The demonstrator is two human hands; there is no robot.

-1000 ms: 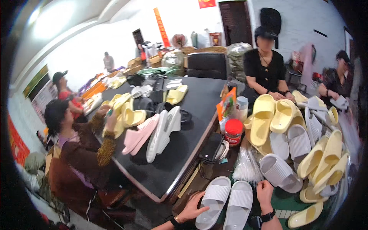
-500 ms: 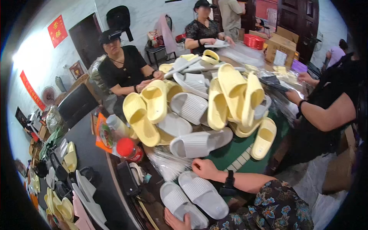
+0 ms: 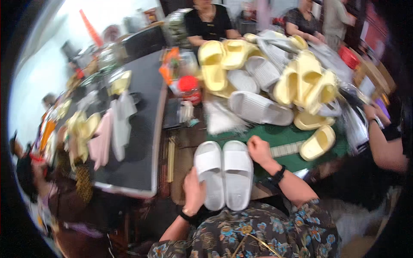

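A pair of light grey slide slippers, the left slipper point(image 3: 211, 182) and the right slipper point(image 3: 238, 187), lie side by side in front of me at the near table edge, with toes pointing away. My left hand point(image 3: 194, 192) grips the outer edge of the left one; its fingertips are partly hidden. Close beside the toe of the other slipper is my right hand point(image 3: 259, 150), its fingers curled closed over the green mat point(image 3: 275, 134). Whatever may be inside those fingers is hidden. Clear plastic bags point(image 3: 223, 118) lie just beyond the pair.
Yellow and grey slippers point(image 3: 261, 114) are heaped on the table. A red-lidded jar point(image 3: 188, 89) stands left of them. More footwear lies on a dark table point(image 3: 144, 142) at left. Two people sit across; a co-worker's arm point(image 3: 385, 142) reaches in from the right.
The view has swung left and lower, so the heap sits farther right and up. The slipper pair now appears straight ahead instead of slanted. My left hand stays at the left slipper.
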